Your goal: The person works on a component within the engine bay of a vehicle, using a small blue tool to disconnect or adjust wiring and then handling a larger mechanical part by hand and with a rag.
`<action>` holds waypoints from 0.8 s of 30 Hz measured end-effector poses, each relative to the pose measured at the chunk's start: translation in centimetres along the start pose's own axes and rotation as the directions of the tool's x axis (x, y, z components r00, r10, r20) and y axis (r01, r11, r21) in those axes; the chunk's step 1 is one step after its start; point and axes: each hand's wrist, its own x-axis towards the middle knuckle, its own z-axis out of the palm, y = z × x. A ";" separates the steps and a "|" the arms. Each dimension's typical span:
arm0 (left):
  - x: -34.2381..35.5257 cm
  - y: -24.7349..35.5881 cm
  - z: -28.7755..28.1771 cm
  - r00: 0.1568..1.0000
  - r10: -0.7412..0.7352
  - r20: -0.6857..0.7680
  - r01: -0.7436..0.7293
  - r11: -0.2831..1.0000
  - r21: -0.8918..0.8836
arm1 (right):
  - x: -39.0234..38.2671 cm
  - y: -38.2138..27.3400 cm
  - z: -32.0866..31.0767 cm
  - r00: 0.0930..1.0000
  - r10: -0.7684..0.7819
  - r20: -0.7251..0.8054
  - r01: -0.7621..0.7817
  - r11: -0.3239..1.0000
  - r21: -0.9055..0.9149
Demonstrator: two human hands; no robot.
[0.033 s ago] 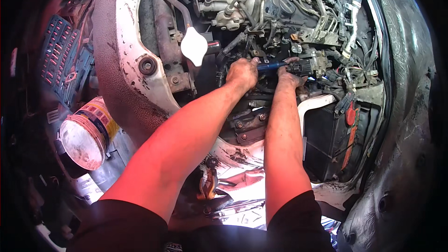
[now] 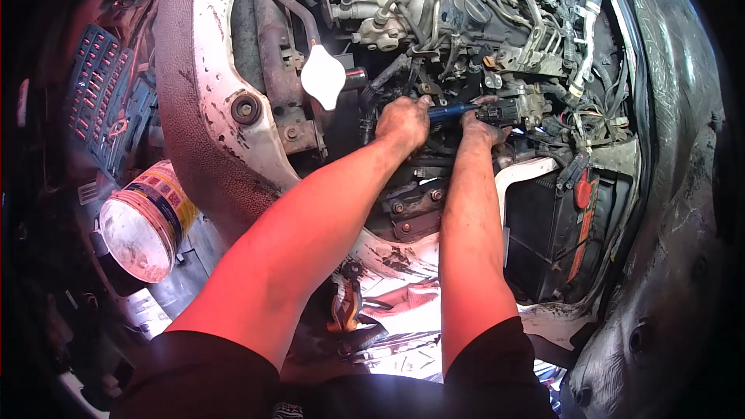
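Note:
In the engine bay, my left hand (image 2: 402,120) is closed on the left end of a blue cylindrical tool (image 2: 445,111), held level. My right hand (image 2: 479,126) is curled at the tool's right end, beside a black connector (image 2: 498,114) and a metal housing (image 2: 532,109); what its fingers grip is partly hidden. Dark hoses and wiring surround both hands. A white diamond-shaped tank (image 2: 323,76) sits to their upper left, and bolted brackets (image 2: 415,213) lie below, between my forearms.
The engine (image 2: 419,0) fills the top. The painted body frame (image 2: 217,70) borders the left, with a socket set case (image 2: 97,93) and a bucket (image 2: 140,237) beyond it. A black battery (image 2: 543,240) is at lower right, inside the dark body edge (image 2: 675,209).

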 end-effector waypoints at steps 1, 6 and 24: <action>-0.4 0.2 0.0 1.000 -0.001 0.003 0.001 1.000 -0.002 | 0.3 -0.4 -0.1 1.000 0.019 0.007 -0.019 1.000 -0.007; -1.8 0.8 0.8 0.927 0.286 -0.242 -0.219 0.938 0.270 | 1.6 -1.0 -0.4 0.999 -0.033 0.021 0.033 0.999 -0.022; -1.4 0.5 1.0 0.922 0.258 -0.290 -0.187 0.950 0.251 | 1.8 -1.1 -0.5 1.000 -0.012 -0.020 0.012 1.000 -0.003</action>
